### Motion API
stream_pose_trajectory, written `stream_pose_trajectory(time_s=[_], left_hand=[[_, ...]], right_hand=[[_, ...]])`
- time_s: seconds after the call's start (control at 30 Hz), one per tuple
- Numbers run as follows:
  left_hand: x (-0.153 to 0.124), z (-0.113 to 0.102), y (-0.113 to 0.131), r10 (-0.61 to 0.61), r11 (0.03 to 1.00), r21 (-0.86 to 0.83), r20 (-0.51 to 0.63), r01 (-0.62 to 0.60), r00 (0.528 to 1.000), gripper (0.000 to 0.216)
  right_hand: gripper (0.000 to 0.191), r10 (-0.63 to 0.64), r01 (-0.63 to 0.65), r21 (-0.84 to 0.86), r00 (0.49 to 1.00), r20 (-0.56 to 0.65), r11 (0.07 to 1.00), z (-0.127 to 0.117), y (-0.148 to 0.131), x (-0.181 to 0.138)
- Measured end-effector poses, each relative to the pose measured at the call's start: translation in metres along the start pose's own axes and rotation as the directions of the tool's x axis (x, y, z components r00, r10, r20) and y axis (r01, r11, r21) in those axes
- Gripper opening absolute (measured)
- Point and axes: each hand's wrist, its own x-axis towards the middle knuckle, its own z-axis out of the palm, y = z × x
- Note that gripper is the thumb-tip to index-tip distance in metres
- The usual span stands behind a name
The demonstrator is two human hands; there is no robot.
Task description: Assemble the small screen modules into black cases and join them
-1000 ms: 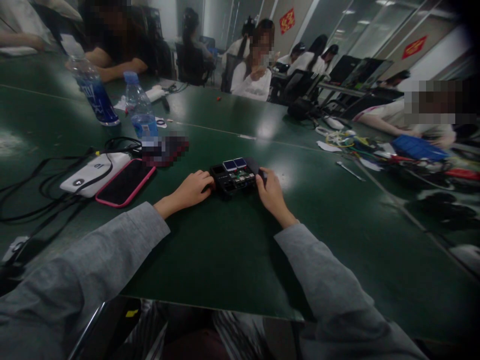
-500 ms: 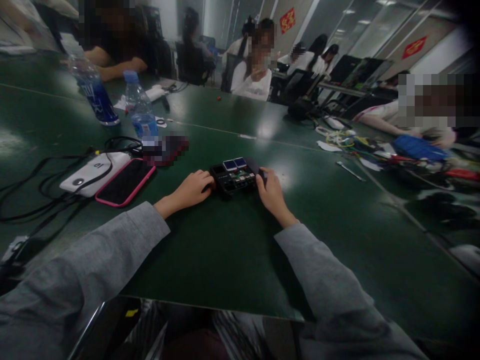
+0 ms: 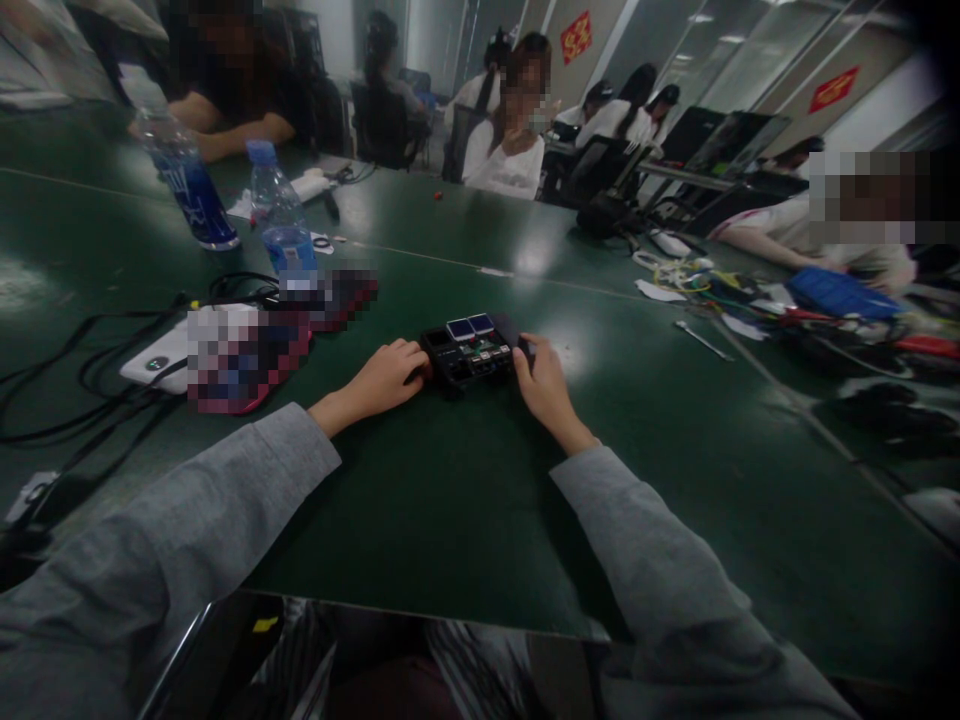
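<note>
On the green table in front of me lies a black electronics box (image 3: 472, 362). It has two small dark-blue panels (image 3: 470, 325) with pale edges on top and a green circuit board (image 3: 481, 349) showing below them. My left hand (image 3: 391, 377) grips the box's left edge with curled fingers; their tips are partly hidden. On the opposite side, my right hand (image 3: 541, 378) holds the right edge, thumb towards the box and fingers bent behind it. Both forearms rest in grey sleeves.
To the left are a white power bank (image 3: 154, 345), a blurred pink-edged phone (image 3: 251, 365), black cables and two plastic bottles (image 3: 281, 215). Tangled wires (image 3: 675, 275), a blue bundle (image 3: 844, 295) and a thin pale tool (image 3: 703, 340) lie right. Several people sit around the table and beyond.
Both hands and the box stay in almost the same place. The phone, with a dark screen before, is now blurred over.
</note>
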Motion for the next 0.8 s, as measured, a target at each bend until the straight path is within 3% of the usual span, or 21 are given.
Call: stream_pose_trajectory(time_s=[0.8], left_hand=[[-0.0009, -0.0004, 0.0012, 0.004, 1.000, 0.031, -0.002, -0.004, 1.000, 0.013]], right_hand=[[0.055, 0.005, -0.005, -0.013, 1.000, 0.019, 1.000, 0.0010, 0.0018, -0.0005]])
